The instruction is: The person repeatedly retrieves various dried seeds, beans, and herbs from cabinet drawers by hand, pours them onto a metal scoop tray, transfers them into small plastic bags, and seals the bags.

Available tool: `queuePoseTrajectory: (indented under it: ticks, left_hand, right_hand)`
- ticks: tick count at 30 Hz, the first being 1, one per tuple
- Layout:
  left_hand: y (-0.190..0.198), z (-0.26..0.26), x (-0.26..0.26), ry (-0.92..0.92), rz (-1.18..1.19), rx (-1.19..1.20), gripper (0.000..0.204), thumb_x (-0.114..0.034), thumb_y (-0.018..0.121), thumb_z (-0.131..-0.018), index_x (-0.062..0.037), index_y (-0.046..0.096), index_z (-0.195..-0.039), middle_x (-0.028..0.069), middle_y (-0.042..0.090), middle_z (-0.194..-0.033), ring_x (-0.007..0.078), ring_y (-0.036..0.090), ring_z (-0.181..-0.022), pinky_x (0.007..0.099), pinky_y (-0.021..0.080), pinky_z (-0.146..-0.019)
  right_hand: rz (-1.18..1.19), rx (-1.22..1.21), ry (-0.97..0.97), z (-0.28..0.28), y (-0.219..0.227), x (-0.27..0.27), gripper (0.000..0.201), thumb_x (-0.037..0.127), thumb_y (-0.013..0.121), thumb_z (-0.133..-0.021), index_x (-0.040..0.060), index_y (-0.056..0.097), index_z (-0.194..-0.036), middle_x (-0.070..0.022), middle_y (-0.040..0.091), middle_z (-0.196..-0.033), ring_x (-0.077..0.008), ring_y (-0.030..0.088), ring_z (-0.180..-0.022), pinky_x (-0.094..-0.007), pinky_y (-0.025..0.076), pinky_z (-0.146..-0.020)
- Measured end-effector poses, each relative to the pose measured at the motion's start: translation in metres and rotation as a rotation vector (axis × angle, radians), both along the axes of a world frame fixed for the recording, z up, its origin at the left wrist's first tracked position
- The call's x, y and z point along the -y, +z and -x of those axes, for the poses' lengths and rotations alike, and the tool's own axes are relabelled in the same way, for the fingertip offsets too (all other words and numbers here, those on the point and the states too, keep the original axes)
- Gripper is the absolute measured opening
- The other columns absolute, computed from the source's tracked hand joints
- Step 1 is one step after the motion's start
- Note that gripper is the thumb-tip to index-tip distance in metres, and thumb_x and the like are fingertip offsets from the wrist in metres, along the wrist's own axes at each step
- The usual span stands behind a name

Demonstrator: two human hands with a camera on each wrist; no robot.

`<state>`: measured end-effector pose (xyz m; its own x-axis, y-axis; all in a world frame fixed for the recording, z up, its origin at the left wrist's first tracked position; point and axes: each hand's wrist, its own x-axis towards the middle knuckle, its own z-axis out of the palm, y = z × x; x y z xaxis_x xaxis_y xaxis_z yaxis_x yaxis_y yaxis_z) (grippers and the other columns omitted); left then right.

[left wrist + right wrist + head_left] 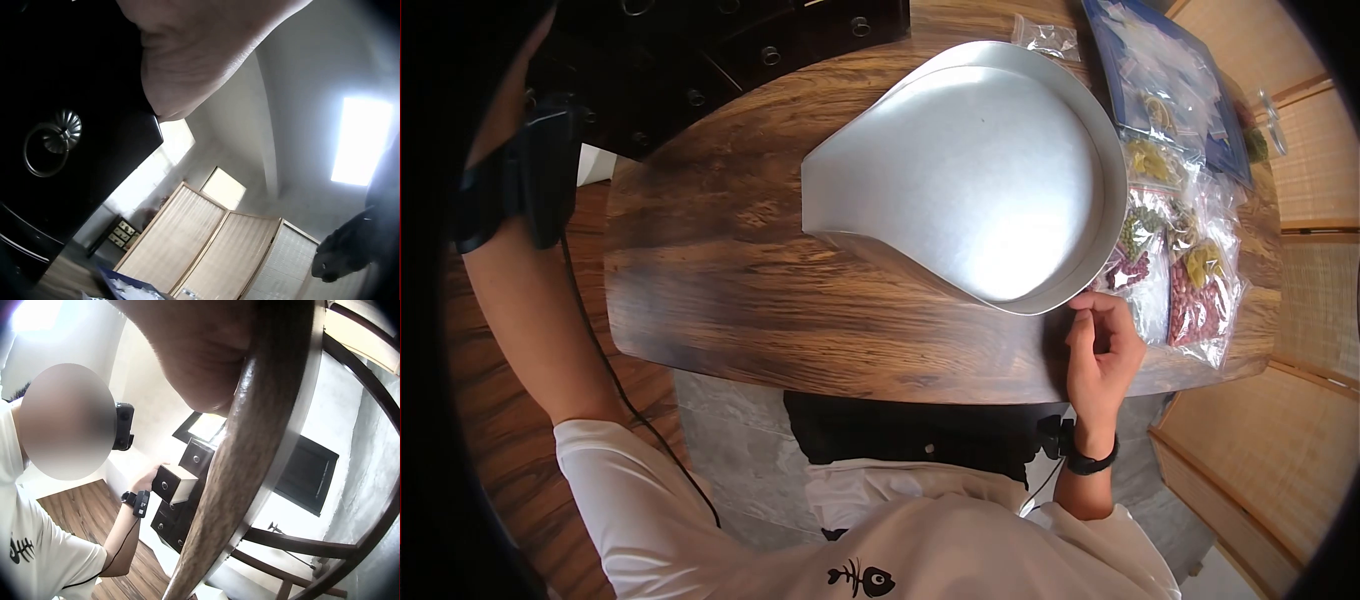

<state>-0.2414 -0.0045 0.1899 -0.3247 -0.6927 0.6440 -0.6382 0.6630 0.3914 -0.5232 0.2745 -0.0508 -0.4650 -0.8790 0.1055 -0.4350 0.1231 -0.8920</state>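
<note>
My left hand (200, 56) is up at the dark drawer cabinet (81, 156), close to a ring pull. In the right wrist view it is beside a drawer (177, 482) that stands pulled out, with a pale wooden side; its fingers are mostly hidden. My right hand (1105, 350) rests at the table's front right, fingers loosely curled, fingertips right at the rim of a shiny metal tray (970, 170). The tray is round at one end and narrows to a spout on the left. Clear bags of dried goods (1200, 300) lie just right of that hand.
The wooden table (730, 290) has a curved front edge. A blue tray (1235, 150) with more clear bags lies at the back right, and a small clear bag (1045, 40) behind the metal tray. A folding screen (1230, 440) stands right. A cable (625, 390) runs along the left arm.
</note>
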Motion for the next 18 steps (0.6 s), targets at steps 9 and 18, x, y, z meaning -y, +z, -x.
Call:
queuePoseTrajectory:
  ticks: [9, 18]
  left_hand:
    - [0.030, 0.000, -0.008, 0.212, -0.208, 0.186, 0.033, -0.022, 0.058, -0.099, 0.0019, 0.074, -0.082, 0.0051, 0.070, -0.071, 0.0096, 0.062, -0.057, 0.0276, 0.048, -0.055]
    - [0.039, -0.007, 0.017, 0.376, 0.125, 0.358, 0.042, -0.024, 0.056, -0.087, 0.0165, 0.067, -0.084, 0.0342, 0.067, -0.077, 0.0438, 0.063, -0.069, 0.0522, 0.048, -0.074]
  right_hand:
    - [0.002, 0.022, -0.008, 0.001, 0.001, 0.000, 0.008, 0.001, 0.061, -0.094, 0.0010, 0.068, -0.097, 0.0032, 0.057, -0.066, -0.0012, 0.043, -0.057, -0.0202, 0.032, -0.053]
    - [0.020, 0.073, -0.005, 0.002, 0.001, 0.000, 0.008, 0.000, 0.060, -0.094, 0.0010, 0.068, -0.097, 0.0039, 0.056, -0.066, -0.0009, 0.042, -0.058, -0.0198, 0.031, -0.053]
